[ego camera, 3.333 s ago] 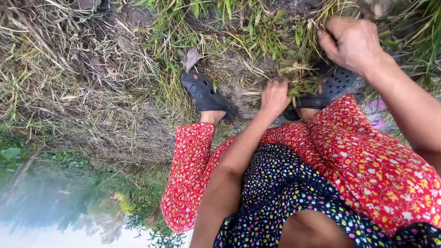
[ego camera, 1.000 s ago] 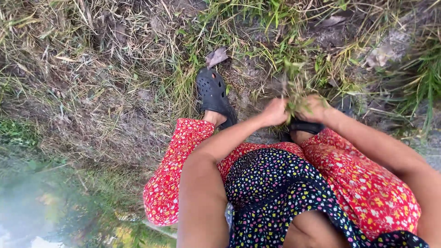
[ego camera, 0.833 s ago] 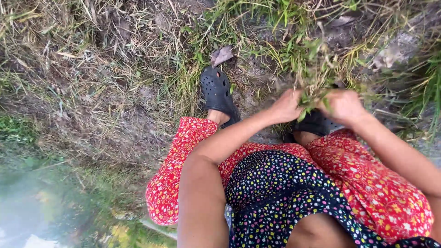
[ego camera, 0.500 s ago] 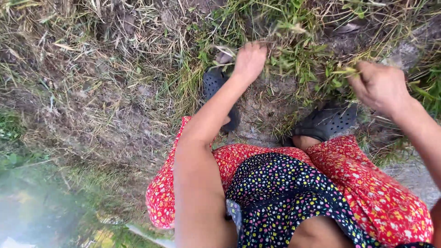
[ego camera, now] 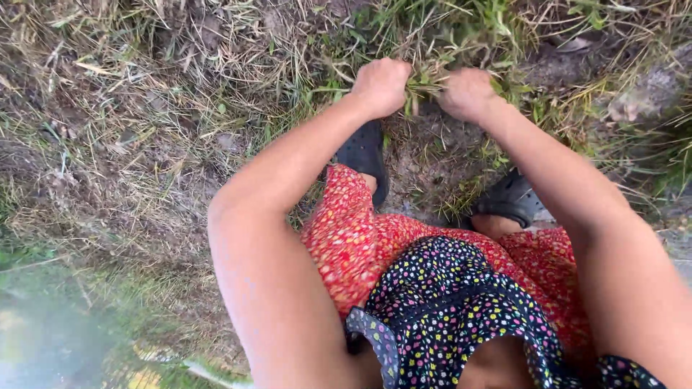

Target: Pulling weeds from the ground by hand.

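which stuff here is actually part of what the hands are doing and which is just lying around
In hand:
- left hand and right hand, both closed on the green grass tuft

Lying about:
- dry straw
- grey stone
- bare soil patch
- black clogs, worn on the feet

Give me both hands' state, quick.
Left hand: closed in a fist on a grass tuft.
Right hand: closed on the same grass tuft.
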